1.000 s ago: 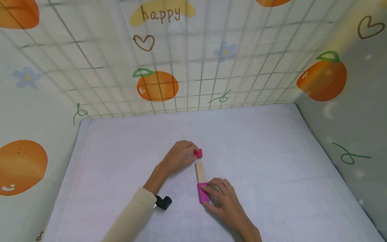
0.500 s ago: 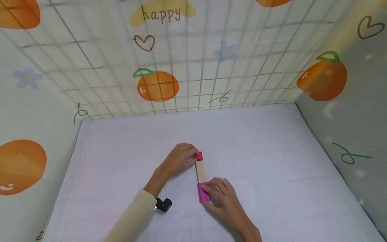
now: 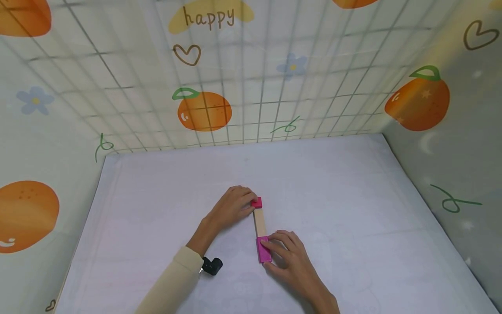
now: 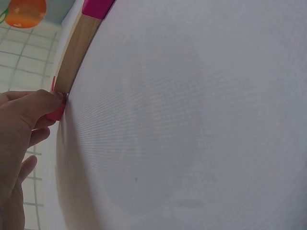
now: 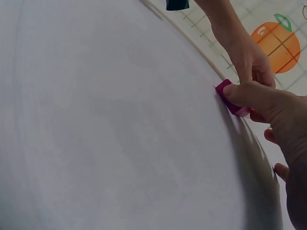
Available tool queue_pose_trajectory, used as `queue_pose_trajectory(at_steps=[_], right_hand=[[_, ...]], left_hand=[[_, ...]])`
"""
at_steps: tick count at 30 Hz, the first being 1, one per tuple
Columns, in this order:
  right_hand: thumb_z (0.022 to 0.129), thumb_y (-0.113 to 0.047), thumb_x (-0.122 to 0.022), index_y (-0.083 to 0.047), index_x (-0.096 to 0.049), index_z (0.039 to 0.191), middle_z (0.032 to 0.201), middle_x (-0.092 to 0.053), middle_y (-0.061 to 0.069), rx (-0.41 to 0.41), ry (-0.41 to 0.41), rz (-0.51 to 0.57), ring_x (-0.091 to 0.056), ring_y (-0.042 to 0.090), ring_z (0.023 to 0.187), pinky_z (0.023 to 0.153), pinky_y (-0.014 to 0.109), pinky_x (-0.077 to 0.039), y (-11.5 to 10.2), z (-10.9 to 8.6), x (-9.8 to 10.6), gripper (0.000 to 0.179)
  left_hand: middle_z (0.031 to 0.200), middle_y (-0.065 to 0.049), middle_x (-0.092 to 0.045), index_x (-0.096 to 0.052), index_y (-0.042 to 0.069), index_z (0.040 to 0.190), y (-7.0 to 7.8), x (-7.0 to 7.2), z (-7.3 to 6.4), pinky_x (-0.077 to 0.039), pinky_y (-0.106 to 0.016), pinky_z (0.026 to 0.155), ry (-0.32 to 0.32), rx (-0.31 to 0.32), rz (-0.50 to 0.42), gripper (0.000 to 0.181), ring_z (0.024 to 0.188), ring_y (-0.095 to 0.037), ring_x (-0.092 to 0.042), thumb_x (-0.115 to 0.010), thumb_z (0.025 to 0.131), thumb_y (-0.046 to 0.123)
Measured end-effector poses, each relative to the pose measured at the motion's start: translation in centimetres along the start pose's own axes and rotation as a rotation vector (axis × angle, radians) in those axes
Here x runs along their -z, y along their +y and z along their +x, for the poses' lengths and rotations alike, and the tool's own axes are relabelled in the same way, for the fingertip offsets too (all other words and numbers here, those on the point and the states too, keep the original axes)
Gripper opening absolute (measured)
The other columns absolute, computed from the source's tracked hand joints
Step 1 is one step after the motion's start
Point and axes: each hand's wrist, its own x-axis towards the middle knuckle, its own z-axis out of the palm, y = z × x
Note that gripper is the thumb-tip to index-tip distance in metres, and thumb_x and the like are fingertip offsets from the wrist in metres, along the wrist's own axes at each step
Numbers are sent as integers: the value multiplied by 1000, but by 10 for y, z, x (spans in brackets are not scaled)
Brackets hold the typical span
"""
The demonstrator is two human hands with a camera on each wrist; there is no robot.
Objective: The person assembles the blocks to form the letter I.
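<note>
Three blocks stand end to end in a line on the white table. At the far end is a small red-pink block point(image 3: 257, 203), pinched between the thumb and fingers of my left hand point(image 3: 234, 205). A plain wooden block point(image 3: 260, 223) lies in the middle; in the left wrist view its wooden side point(image 4: 76, 52) meets the red-pink one. Nearest me is a magenta block point(image 3: 264, 250), which my right hand point(image 3: 291, 261) grips by its sides. The right wrist view shows my thumb on the magenta block point(image 5: 230, 98), with the other blocks hidden behind the hands.
The white tabletop point(image 3: 353, 209) spreads around the blocks. A patterned backdrop point(image 3: 251, 78) with oranges and grid lines rises behind and at both sides. A black wrist camera point(image 3: 212, 265) sticks out from the left sleeve point(image 3: 172, 279).
My left hand has drawn the red-pink block toward me, and the gap between it and the wooden block has closed. My right hand and the magenta block have stayed in place.
</note>
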Motion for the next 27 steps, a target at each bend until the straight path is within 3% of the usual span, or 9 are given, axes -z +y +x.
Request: queue_pose_trajectory(at_steps=[10, 17, 27], right_hand=[[78, -29, -83, -22, -71, 125, 124, -61, -3, -17, -32, 7, -46, 21, 123, 101, 45, -36, -1, 0, 2, 49], [77, -29, -83, -21, -71, 125, 124, -61, -2, -10, -23, 9, -47, 22, 122, 101, 44, -36, 0, 0, 1, 50], [76, -28, -83, -20, -69, 126, 124, -61, -1, 4, -15, 4, -48, 21, 120, 99, 43, -36, 0, 0, 1, 53]], left_hand=[[122, 5, -64, -68, 21, 119, -2, 3, -1, -35, -38, 112, -15, -30, 1, 25, 121, -17, -52, -66, 94, 26], [125, 6, -63, -68, 22, 121, -2, 5, 1, -31, -38, 114, -59, 4, -7, 29, 125, -16, -50, -65, 93, 26], [126, 4, -64, -68, 21, 121, 3, 9, 0, -32, -39, 114, -74, 23, -18, 29, 126, -19, -50, -66, 93, 24]])
